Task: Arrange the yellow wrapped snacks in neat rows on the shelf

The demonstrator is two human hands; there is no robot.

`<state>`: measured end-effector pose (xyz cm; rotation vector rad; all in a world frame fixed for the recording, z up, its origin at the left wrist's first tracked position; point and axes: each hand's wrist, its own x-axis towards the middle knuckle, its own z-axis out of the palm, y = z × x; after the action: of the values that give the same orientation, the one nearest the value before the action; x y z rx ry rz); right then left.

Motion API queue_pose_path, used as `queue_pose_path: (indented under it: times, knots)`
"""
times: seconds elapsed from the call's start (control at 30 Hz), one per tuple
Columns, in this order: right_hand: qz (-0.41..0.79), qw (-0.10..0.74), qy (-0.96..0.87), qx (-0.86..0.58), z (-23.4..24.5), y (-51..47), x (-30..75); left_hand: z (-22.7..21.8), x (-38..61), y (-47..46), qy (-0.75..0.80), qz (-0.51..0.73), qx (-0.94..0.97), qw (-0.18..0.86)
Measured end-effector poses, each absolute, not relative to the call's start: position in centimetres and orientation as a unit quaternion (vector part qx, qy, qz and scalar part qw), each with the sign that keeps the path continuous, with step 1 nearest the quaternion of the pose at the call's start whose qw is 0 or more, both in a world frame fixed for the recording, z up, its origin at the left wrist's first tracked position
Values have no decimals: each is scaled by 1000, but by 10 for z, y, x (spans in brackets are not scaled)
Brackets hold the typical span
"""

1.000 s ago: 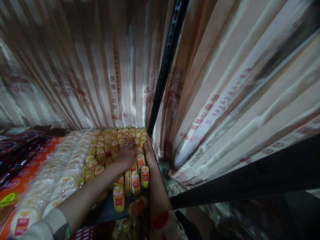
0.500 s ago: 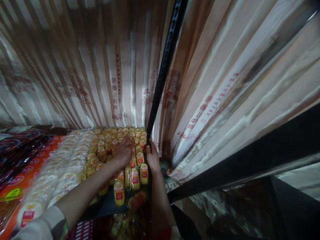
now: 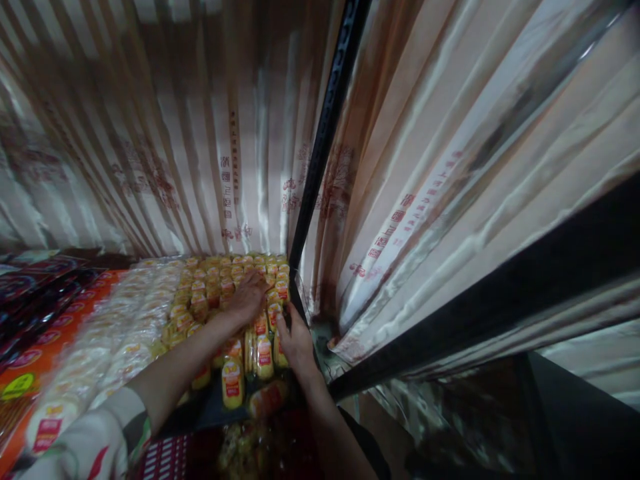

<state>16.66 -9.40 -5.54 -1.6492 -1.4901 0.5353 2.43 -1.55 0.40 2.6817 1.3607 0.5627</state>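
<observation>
Rows of yellow wrapped snack packets (image 3: 233, 381) with red labels stand packed close on a dark shelf (image 3: 210, 412). My left hand (image 3: 249, 298) lies over the tops of the packets towards the back, its fingers stretched forward and slightly blurred. At the right end of the rows is my right hand (image 3: 297, 340), thumb and fingers extended and apart, touching the side of the end packets. Neither hand visibly lifts a packet. One packet (image 3: 269, 398) lies tilted at the shelf's front edge.
White wrapped packets (image 3: 115, 333) fill the shelf to the left, beside orange packs (image 3: 55, 337) and dark shiny packs (image 3: 40, 293). A black upright post (image 3: 320, 147) stands behind my right hand. Printed curtains (image 3: 250, 133) hang behind. A red basket (image 3: 163, 457) sits below.
My right hand has moved from beside the post towards me and slightly left, onto the end packets. My left hand stays over the rows. The view has shifted slightly.
</observation>
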Motion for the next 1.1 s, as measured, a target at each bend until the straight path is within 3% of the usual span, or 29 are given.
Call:
queue_pose_path:
  times: [0.77, 1.1]
  knots:
    - [173, 340, -623, -683, -49, -90, 159, -17, 31, 6, 466, 283, 833, 90]
    - [157, 334, -611, -701, -53, -90, 157, -3, 30, 4, 450, 274, 845, 92]
